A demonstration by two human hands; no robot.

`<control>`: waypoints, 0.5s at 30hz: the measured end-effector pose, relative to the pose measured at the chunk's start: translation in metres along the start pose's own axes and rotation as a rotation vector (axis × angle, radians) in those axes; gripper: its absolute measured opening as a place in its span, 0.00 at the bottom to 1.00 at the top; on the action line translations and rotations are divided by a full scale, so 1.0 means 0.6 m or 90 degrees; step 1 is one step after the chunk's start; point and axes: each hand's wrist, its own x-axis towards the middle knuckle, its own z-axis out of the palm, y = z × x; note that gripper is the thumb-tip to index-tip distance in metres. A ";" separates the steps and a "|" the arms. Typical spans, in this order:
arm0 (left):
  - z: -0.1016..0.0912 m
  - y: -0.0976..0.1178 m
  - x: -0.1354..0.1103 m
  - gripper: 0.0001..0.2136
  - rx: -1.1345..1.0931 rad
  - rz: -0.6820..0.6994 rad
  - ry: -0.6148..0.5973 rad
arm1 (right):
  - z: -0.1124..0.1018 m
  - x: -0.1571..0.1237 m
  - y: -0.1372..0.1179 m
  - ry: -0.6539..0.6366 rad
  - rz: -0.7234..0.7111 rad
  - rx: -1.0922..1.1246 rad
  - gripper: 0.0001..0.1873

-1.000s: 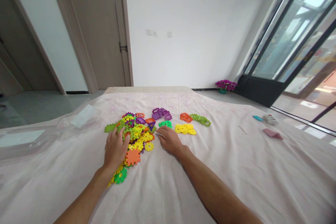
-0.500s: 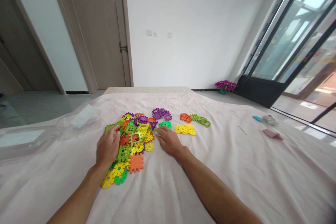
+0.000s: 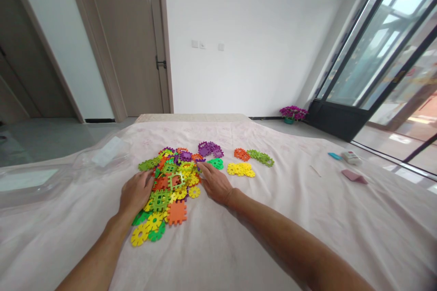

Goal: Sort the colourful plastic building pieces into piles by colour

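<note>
A mixed pile of flat plastic interlocking pieces (image 3: 170,182) in yellow, green, orange and purple lies on a pink cloth (image 3: 239,236). My left hand (image 3: 135,193) rests on the pile's left edge, fingers loosely curled over the pieces, palm down. On the pile's right edge lies my right hand (image 3: 213,183), fingers stretched toward a purple piece. Sorted groups sit behind: purple pieces (image 3: 209,148), a green piece (image 3: 216,163), yellow pieces (image 3: 241,169), orange pieces (image 3: 241,153), light green pieces (image 3: 261,157).
A clear plastic bag (image 3: 51,173) lies at the left of the cloth. Small items (image 3: 348,158) and a pink card (image 3: 354,176) lie at the right. A door, a glass sliding door and a potted plant (image 3: 293,112) stand beyond.
My left hand has slid left and toward me across the pile, uncovering more pieces and spreading them. My right hand has shifted slightly left toward the pile.
</note>
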 end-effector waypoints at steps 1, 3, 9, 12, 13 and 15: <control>0.000 0.000 0.000 0.24 -0.002 0.000 0.001 | 0.003 0.006 0.003 -0.005 -0.007 -0.004 0.38; -0.001 -0.001 0.001 0.24 -0.003 0.002 0.001 | 0.011 0.022 0.009 -0.003 -0.007 -0.018 0.39; -0.002 -0.001 0.003 0.23 -0.002 0.006 -0.005 | 0.042 0.065 0.014 0.019 0.056 -0.035 0.27; -0.002 -0.001 0.003 0.23 -0.003 0.002 -0.006 | 0.046 0.067 0.017 0.034 0.049 -0.023 0.17; -0.001 -0.001 0.003 0.23 -0.003 0.001 -0.004 | 0.045 0.066 0.018 0.039 0.053 -0.021 0.15; 0.000 -0.002 0.003 0.23 0.000 0.002 0.000 | 0.042 0.062 0.018 0.050 0.069 -0.025 0.12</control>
